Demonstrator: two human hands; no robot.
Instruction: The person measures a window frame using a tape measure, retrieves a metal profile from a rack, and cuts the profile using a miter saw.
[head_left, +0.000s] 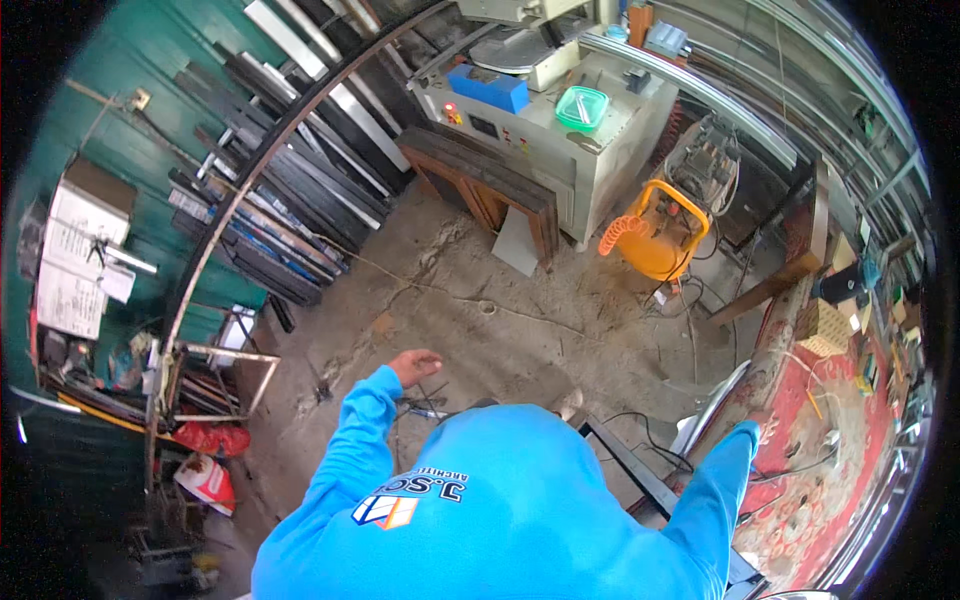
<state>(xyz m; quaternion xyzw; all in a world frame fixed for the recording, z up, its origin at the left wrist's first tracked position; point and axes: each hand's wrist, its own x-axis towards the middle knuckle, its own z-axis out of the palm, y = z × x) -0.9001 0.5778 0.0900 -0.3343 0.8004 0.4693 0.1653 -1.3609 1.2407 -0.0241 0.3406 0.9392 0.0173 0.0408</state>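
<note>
My left hand (415,368) is held out over the dirty concrete floor, its fingers loosely stretched and nothing visible in them. Below it, a small tool-like item (428,412) lies on the floor, too small to name. My right arm reaches to the edge of the red, worn worktable (800,480). The right hand (763,420) barely shows past the blue cuff, so its fingers cannot be made out. Between my body and that arm runs a dark metal frame bar (632,468), partly covered by my sleeve.
Ahead stand an orange air compressor (658,250) and a grey machine cabinet (560,165), with a brown wooden frame (480,195) leaning on it. Metal profiles (290,180) lean along the left wall. Cables (650,430) trail near the worktable. A metal stand (225,352) is at left.
</note>
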